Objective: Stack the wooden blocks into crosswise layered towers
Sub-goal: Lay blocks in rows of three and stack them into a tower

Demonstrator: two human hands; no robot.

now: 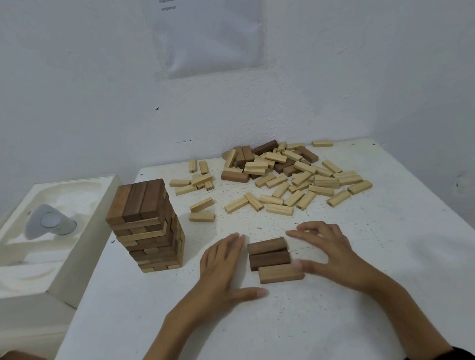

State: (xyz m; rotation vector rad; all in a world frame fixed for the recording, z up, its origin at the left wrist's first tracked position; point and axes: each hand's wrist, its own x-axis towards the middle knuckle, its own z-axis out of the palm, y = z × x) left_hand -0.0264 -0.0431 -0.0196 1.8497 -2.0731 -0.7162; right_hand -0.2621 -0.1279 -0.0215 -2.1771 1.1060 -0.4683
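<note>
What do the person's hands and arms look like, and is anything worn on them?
The left hand and the right hand are bare: no gloves, rings or watch show. Both forearms are uncovered too. Only at the bottom right corner does the edge of a black sleeve show on the right arm.

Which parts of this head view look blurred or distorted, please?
In the head view, the right hand is smeared by motion near its thumb beside the three-block row; the left hand and tower are sharp; wide-angle stretch splays the table edges; light is soft, shadows faint.
</note>
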